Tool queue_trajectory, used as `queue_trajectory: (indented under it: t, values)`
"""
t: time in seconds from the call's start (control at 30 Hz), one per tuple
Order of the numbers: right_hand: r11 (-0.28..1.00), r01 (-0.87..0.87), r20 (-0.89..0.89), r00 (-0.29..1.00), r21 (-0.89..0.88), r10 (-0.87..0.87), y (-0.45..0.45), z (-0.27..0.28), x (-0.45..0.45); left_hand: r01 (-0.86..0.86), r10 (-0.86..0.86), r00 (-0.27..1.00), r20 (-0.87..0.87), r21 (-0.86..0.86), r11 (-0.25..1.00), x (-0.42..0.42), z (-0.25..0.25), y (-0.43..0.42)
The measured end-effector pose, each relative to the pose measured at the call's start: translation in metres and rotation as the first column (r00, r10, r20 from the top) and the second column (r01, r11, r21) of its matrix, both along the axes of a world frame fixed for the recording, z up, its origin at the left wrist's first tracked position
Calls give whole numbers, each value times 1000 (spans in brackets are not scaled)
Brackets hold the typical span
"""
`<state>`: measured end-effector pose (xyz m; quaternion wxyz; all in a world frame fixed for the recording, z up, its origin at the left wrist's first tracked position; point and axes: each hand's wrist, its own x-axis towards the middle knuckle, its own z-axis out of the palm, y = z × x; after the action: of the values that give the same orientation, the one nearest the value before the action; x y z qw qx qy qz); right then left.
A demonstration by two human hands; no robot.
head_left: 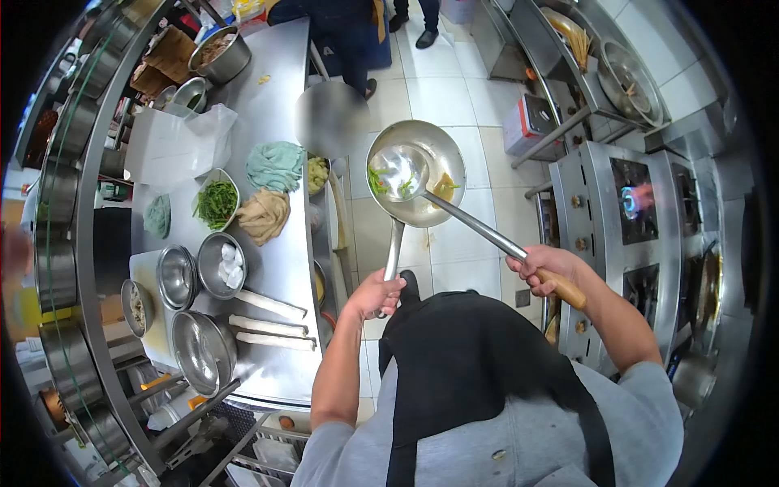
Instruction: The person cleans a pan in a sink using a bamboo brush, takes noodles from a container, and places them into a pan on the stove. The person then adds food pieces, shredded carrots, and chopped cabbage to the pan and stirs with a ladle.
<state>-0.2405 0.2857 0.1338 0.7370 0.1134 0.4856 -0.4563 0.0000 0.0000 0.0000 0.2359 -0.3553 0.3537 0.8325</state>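
The left hand (380, 295), at the centre of the frame, is closed around the metal handle of a round pan (430, 135). The right hand (545, 269), right of centre, is closed around the long shaft of a ladle (475, 217), near its wooden end (565, 292). The pan is in the middle of the frame, held over pale floor tiles (462, 97) between the counter and the stove. The ladle's bowl lies within the pan; green and reddish food pieces (376, 180) are seen about it, and a yellow-brown patch (445, 187) shows at the pan's right side. A black apron (479, 349) fills the lower centre. Left of the pan, a steel counter (280, 89) carries a green cloth (274, 166) and, just below it in the frame, a beige cloth (263, 217). Beside these is a dish of chopped greens (216, 203). At the lower left of the counter are metal bowls, one holding white pieces (231, 266), and three pale, wrapped-looking handles (274, 305) pointing right. At the right of the frame, a steel stove (596, 191) has one burner alight, with a blue and pinkish flame (630, 201). A metal basin (615, 69) sits at the upper right. Another person's shoes (426, 39) are visible at the top centre; what that person's hands are doing cannot be determined.
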Motion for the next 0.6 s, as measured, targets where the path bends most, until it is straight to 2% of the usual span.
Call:
queue_trajectory:
  t: [0.1, 0.17, 0.23, 0.37, 0.47, 0.5, 0.53, 0.6]
  values:
    - [1000, 2, -22, 1000, -14, -2, -21, 29, 4, -60, 62, 997, -37, 54, 997, -2, -3, -6]
    - [1000, 2, -80, 997, -11, -2, -43, 56, 10, -93, 107, 992, -68, 184, 979, 0, -6, -4]
    - [995, -89, -143, 986, -40, 82, -78, 75, 18, -127, 131, 991, -31, 127, 984, 8, -2, -4]
    - [959, -234, -293, 939, -163, 179, -153, 98, 42, -154, 165, 983, -74, 135, 979, 16, -8, -3]
    - [862, -476, -655, 710, -176, 258, -213, 97, 72, -159, 176, 980, -98, 161, 974, 20, -11, 3]
    - [806, -572, -746, 602, -151, 287, -231, 80, 79, -166, 184, 978, -100, 168, 972, 22, -12, 3]
    - [798, -583, -750, 593, -150, 293, -246, 68, 86, -168, 185, 978, -100, 155, 973, 24, -12, 4]
    - [719, -691, -919, 235, 72, 318, -268, 44, 95, -166, 178, 979, -103, 113, 980, 26, -11, 4]
